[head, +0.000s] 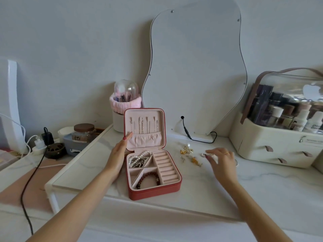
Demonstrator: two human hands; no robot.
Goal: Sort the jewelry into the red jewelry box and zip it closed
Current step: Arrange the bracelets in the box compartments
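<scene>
Jewelry box [153,173]: red, unzipped, lid up, pink lining, pearls and a dark bead bracelet inside, sitting right between both hands
Left hand [118,152]: fingers straight, flat against the lid's edge
Right hand [221,158]: pinching a small ring [202,155], gold earrings [190,154] just beside its fingertips

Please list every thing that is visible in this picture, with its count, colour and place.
jewelry box: 1, red, open, table centre
necklaces: several, silver, in lid
pearl bracelets: a few, white, back-left compartment
bead bracelet: 1, dark red, front compartment
loose jewelry: several, gold, right of box
ring: 1, silver, at right fingertips
mirror: 1, white, behind
cosmetics organizer: 1, cream, right
brush holder: 1, pink, behind box
jar: 1, brown lid, left
left hand: on lid edge
right hand: grip on ring
</scene>
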